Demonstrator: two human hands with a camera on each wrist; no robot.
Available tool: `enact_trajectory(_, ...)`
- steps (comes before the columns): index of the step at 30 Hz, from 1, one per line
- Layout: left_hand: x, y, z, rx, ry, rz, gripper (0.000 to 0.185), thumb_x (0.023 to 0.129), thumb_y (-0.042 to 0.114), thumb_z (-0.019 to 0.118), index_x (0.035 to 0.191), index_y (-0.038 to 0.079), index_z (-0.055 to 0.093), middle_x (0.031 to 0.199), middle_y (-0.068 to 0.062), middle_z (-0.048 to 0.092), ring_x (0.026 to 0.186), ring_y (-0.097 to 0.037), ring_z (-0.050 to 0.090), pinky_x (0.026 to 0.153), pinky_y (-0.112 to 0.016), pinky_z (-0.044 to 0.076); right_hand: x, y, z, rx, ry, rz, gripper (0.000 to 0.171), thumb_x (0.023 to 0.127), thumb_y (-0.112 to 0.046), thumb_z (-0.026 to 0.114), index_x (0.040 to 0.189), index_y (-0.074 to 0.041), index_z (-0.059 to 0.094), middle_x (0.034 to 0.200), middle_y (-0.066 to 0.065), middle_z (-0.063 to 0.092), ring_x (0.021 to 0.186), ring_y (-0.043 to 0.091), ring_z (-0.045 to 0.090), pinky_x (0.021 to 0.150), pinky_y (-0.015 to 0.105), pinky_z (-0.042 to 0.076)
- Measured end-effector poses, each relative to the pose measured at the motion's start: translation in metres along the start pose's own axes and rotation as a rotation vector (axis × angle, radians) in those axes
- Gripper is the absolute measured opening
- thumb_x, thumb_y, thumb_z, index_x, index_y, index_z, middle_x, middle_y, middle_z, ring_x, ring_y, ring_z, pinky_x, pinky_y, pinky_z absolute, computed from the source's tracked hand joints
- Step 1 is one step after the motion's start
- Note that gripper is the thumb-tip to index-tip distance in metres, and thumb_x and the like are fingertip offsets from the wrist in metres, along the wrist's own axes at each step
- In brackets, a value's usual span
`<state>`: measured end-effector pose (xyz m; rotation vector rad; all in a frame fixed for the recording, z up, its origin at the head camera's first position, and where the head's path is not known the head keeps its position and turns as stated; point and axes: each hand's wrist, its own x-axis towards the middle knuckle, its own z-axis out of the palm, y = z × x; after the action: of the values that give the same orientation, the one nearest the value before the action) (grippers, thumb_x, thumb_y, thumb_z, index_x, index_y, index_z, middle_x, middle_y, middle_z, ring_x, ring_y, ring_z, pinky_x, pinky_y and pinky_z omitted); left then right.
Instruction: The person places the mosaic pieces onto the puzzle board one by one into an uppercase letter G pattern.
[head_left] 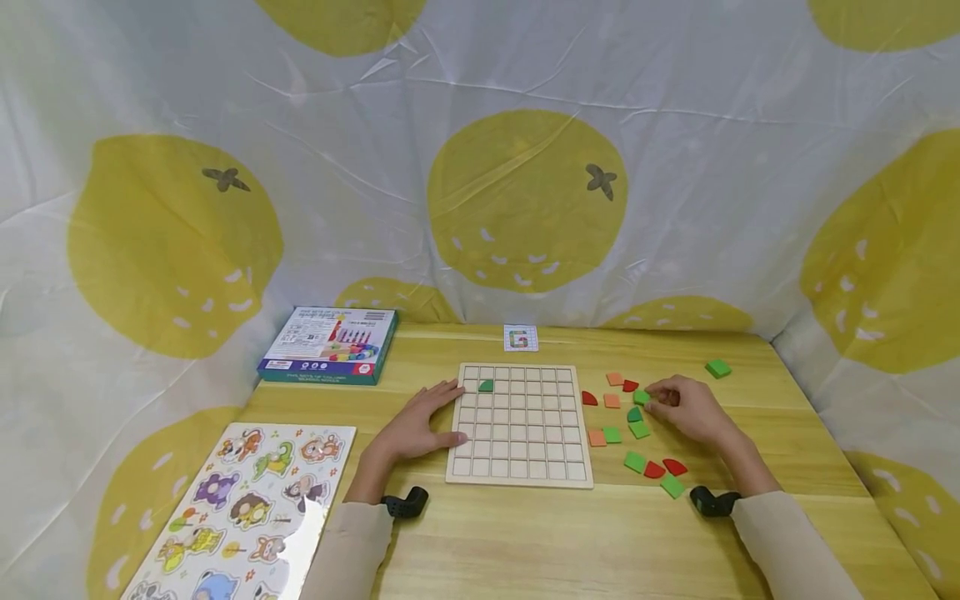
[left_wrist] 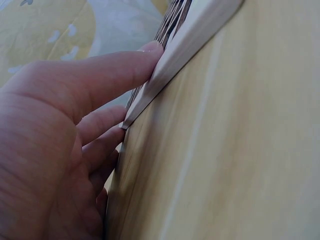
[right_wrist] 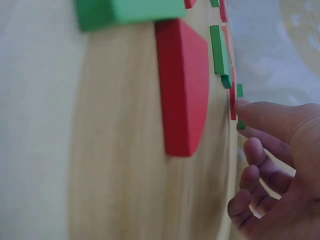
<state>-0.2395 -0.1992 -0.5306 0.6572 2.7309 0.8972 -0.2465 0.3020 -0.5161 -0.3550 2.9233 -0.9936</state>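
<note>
My right hand (head_left: 688, 407) is at the right of the pieces, thumb and index finger pinching a green square tile (head_left: 641, 397). In the right wrist view that green tile (right_wrist: 240, 106) shows between the fingertips, the other fingers loosely bent. My left hand (head_left: 422, 423) rests against the left edge of a wooden grid board (head_left: 519, 477), thumb and fingers extended. The left wrist view shows the thumb on the rim of the board (left_wrist: 175, 60). A dark green quarter-circle tile (head_left: 487, 386) lies in a cell near the board's upper left.
Loose tiles lie right of the board, among them a red quarter-circle (head_left: 675, 467), an orange square (head_left: 612, 401) and a dark green quarter-circle (head_left: 635, 414). Stacked green squares (head_left: 717, 368) sit far right. A pattern card (head_left: 521, 337), a box (head_left: 322, 346) and an animal puzzle (head_left: 247, 508) surround the board.
</note>
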Motion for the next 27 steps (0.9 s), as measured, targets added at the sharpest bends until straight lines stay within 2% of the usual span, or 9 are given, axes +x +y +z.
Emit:
enact_trajectory(7, 0.000, 0.001, 0.000, -0.012, 0.002, -0.007, 0.086, 0.088, 0.052, 0.075, 0.160, 0.022, 0.040, 0.171, -0.002, 0.029, 0.160, -0.030, 0.019, 0.132, -0.051, 0.009, 0.003, -0.005, 0.001, -0.030, 0.028, -0.020, 0.027, 0.096, -0.018, 0.074, 0.119, -0.004, 0.076, 0.094, 0.004, 0.067, 0.078, 0.017, 0.054, 0.065, 0.026, 0.047)
enact_trajectory(11, 0.000, 0.000, 0.001, -0.006, 0.005, -0.008, 0.086, 0.088, 0.053, 0.075, 0.160, 0.022, 0.040, 0.170, -0.001, 0.029, 0.160, -0.030, 0.020, 0.132, -0.051, 0.010, 0.007, -0.009, 0.001, -0.026, 0.037, -0.031, 0.028, 0.096, -0.019, 0.074, 0.119, -0.005, 0.076, 0.094, 0.003, 0.066, 0.079, 0.018, 0.053, 0.064, 0.027, 0.046)
enact_trajectory(22, 0.000, -0.003, 0.002, -0.004, 0.016, -0.004, 0.085, 0.087, 0.053, 0.076, 0.160, 0.023, 0.042, 0.170, -0.002, 0.030, 0.160, -0.031, 0.021, 0.132, -0.051, 0.010, 0.025, -0.043, 0.012, -0.006, 0.021, -0.064, 0.027, 0.095, -0.019, 0.076, 0.117, -0.005, 0.076, 0.091, 0.002, 0.065, 0.082, 0.020, 0.051, 0.063, 0.028, 0.044)
enact_trajectory(27, 0.000, -0.003, 0.002, -0.004, 0.018, 0.001, 0.085, 0.087, 0.053, 0.076, 0.159, 0.023, 0.042, 0.170, -0.001, 0.031, 0.160, -0.031, 0.021, 0.132, -0.051, 0.011, 0.031, -0.056, 0.018, 0.030, 0.015, -0.097, 0.026, 0.094, -0.016, 0.076, 0.117, -0.003, 0.076, 0.091, 0.004, 0.065, 0.076, 0.019, 0.051, 0.062, 0.026, 0.044)
